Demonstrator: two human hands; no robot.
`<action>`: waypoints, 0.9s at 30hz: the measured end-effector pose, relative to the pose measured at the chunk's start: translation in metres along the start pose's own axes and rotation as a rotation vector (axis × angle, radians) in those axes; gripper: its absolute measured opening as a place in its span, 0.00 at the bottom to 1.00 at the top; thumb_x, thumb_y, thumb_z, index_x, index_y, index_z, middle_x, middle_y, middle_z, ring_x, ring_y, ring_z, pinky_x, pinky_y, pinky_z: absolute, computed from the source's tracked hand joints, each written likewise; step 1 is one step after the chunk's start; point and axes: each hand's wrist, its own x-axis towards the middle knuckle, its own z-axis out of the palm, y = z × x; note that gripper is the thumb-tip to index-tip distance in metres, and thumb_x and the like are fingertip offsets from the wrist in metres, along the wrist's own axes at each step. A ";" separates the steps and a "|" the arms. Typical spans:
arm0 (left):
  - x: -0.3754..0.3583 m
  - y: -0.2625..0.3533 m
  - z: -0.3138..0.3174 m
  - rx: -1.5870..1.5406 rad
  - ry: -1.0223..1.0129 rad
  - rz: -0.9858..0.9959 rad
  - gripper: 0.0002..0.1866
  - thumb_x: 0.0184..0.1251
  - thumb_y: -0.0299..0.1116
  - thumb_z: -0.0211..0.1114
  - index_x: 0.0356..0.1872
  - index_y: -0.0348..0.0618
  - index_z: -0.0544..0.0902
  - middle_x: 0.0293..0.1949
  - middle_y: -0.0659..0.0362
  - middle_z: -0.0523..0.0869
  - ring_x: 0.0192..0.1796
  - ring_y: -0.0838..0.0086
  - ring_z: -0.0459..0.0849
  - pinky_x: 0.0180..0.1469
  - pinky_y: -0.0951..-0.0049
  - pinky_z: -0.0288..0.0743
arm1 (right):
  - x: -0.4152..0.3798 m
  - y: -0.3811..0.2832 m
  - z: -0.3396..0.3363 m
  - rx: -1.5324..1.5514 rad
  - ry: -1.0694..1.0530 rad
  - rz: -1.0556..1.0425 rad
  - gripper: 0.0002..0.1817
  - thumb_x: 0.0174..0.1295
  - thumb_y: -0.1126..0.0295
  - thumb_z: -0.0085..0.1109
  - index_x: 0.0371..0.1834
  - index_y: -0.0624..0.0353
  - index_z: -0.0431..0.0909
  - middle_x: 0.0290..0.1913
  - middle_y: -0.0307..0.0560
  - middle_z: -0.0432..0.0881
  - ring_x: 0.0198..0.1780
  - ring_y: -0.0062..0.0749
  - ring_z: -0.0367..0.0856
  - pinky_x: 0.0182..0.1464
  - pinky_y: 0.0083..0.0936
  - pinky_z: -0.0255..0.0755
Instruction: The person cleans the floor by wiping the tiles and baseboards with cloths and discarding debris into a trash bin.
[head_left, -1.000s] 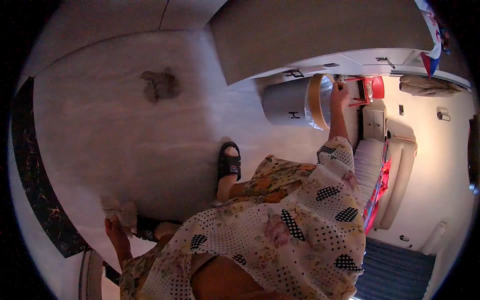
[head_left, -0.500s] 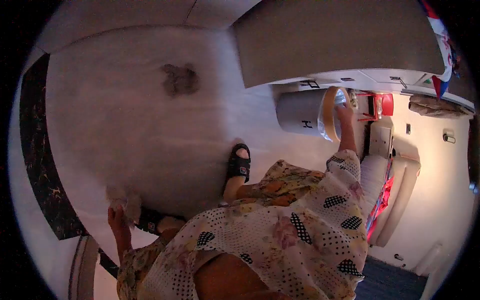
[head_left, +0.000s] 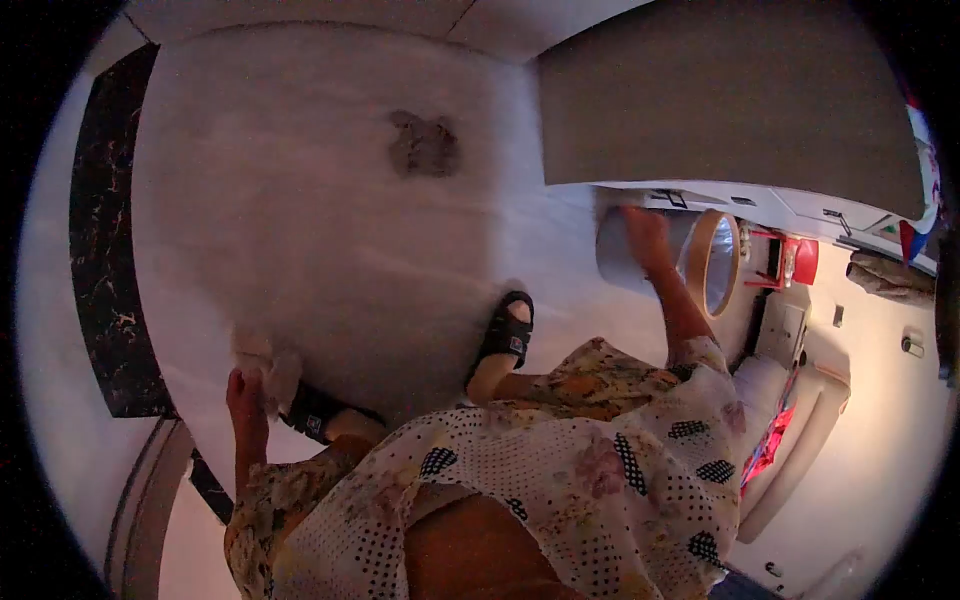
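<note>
At the lower left, my left hand (head_left: 246,392) is closed on a pale, crumpled cloth-like thing (head_left: 284,378), close to my black sandal (head_left: 318,412). My right hand (head_left: 646,238) is in front of the side of a grey bin (head_left: 617,250), short of its tan rim (head_left: 708,262). The fingers of that hand are blurred, and I cannot make out whether they hold anything. Inside the rim a shiny, pale liner (head_left: 722,262) shows.
A dark grey patch (head_left: 425,145) lies on the pale floor (head_left: 330,230). A large brown-grey panel (head_left: 720,110) with white drawers (head_left: 790,203) stands at the upper right. Beyond the bin are a red chair (head_left: 804,262) and a pale sofa (head_left: 800,450). Dark marbled edging (head_left: 105,240) runs along the left.
My right hand has moved off the bin's rim, leftward to beside the bin's body. The whole view has shifted, with floor and furniture appearing further right. My left hand still holds the pale thing.
</note>
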 end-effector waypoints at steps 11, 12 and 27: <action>-0.001 -0.005 -0.008 0.064 0.016 -0.061 0.15 0.63 0.34 0.61 0.48 0.39 0.74 0.37 0.62 0.79 0.38 0.78 0.75 0.40 0.75 0.69 | 0.150 -0.182 0.163 0.292 0.050 -0.402 0.21 0.55 0.62 0.62 0.49 0.58 0.69 0.40 0.50 0.78 0.43 0.41 0.77 0.47 0.32 0.71; -0.005 -0.002 -0.002 0.055 0.014 -0.041 0.16 0.63 0.34 0.60 0.49 0.39 0.74 0.37 0.62 0.79 0.39 0.78 0.76 0.40 0.75 0.70 | 0.153 -0.199 0.187 0.217 0.149 -0.477 0.22 0.55 0.64 0.62 0.52 0.56 0.69 0.43 0.50 0.77 0.46 0.42 0.76 0.49 0.32 0.71; 0.005 0.004 0.021 -0.129 -0.025 -0.013 0.16 0.64 0.32 0.59 0.51 0.37 0.73 0.45 0.57 0.80 0.45 0.73 0.78 0.50 0.72 0.71 | 0.043 -0.050 0.199 0.393 0.234 -0.081 0.18 0.56 0.74 0.52 0.51 0.58 0.75 0.51 0.51 0.78 0.47 0.42 0.79 0.51 0.29 0.72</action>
